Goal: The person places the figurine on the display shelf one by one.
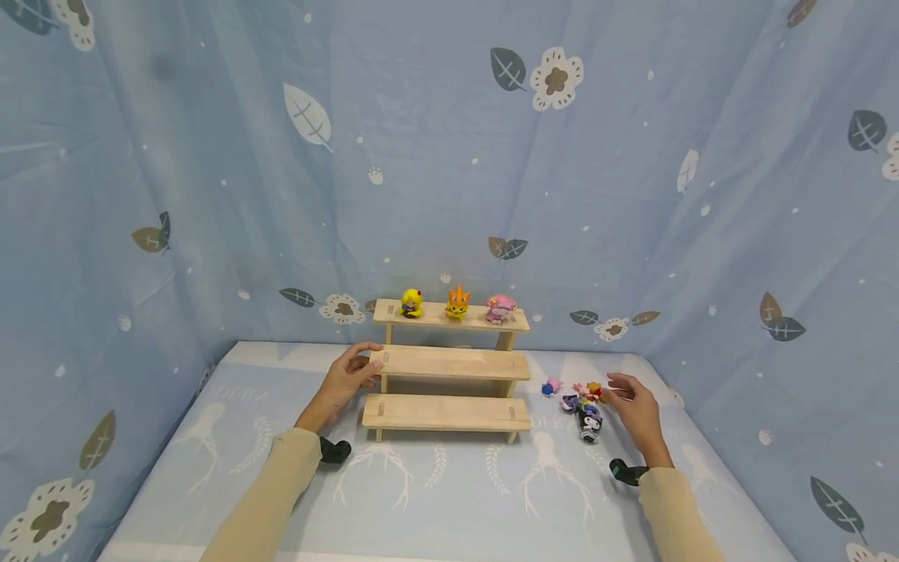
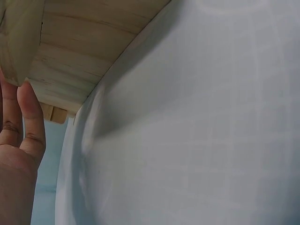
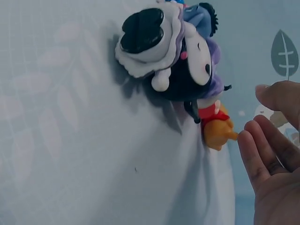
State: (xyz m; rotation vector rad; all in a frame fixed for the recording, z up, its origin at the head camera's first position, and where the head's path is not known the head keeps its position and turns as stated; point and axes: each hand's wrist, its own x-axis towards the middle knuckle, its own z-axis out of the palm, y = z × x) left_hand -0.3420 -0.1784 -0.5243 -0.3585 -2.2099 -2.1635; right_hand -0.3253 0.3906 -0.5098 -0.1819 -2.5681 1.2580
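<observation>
A three-tier wooden display stand (image 1: 449, 361) stands on the table. My left hand (image 1: 346, 382) grips the left end of its middle board, thumb at the front edge; the left wrist view shows fingers (image 2: 32, 117) at the wood. On the top tier stand a yellow-haired figurine (image 1: 411, 304), an orange spiky one (image 1: 457, 304) and a pink one (image 1: 500, 308). Beside the small figurines to the right, my right hand (image 1: 637, 410) is held with fingers loosely bent and nothing between them. Nearest its fingertips is a yellow bear figurine in red (image 3: 216, 132).
A black-and-white figurine with a purple trim (image 3: 197, 65) lies nearest me in the right cluster, with a blue one (image 3: 200, 19) beside it. A pink-and-blue figurine (image 1: 551, 386) lies closer to the stand. Patterned blue curtain (image 1: 435, 156) surrounds the cloth-covered table (image 1: 449, 499).
</observation>
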